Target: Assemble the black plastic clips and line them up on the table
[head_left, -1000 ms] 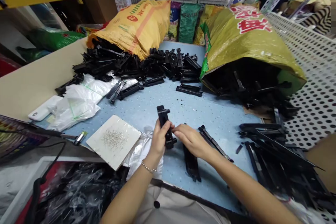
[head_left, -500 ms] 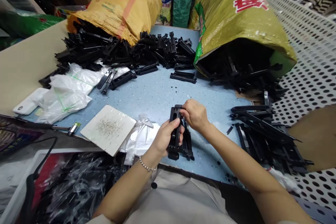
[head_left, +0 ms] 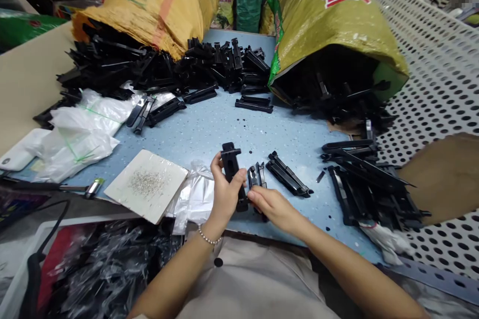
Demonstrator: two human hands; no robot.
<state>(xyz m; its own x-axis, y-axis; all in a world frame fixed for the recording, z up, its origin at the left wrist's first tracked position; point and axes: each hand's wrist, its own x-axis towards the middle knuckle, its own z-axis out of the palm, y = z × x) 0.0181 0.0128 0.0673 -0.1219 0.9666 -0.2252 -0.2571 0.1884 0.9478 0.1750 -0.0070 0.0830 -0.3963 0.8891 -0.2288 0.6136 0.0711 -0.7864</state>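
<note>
My left hand (head_left: pixel 224 192) is wrapped round a long black slotted plastic part (head_left: pixel 230 162), held upright with a crossbar near its top. Right beside it, my right hand (head_left: pixel 277 209) closes its fingers on the lower part of a second black plastic piece (head_left: pixel 256 174) with a shiny face. Its lower end is partly hidden behind the fingers. Another long black part (head_left: pixel 288 174) lies slantwise on the blue tabletop (head_left: pixel 209 127), just beyond the right hand.
Black parts spill from an orange sack (head_left: pixel 179 0) and a yellow-green sack (head_left: pixel 337 25). More parts (head_left: pixel 370 184) pile up at right. A white board (head_left: pixel 127 194) bearing small bits lies left of plastic bags (head_left: pixel 196 189). A perforated white crate wall (head_left: pixel 426 55) bounds the right.
My right hand has moved down from the top of the left hand's part to the second piece. The left hand's part is tilted differently. The whole view has shifted slightly.
</note>
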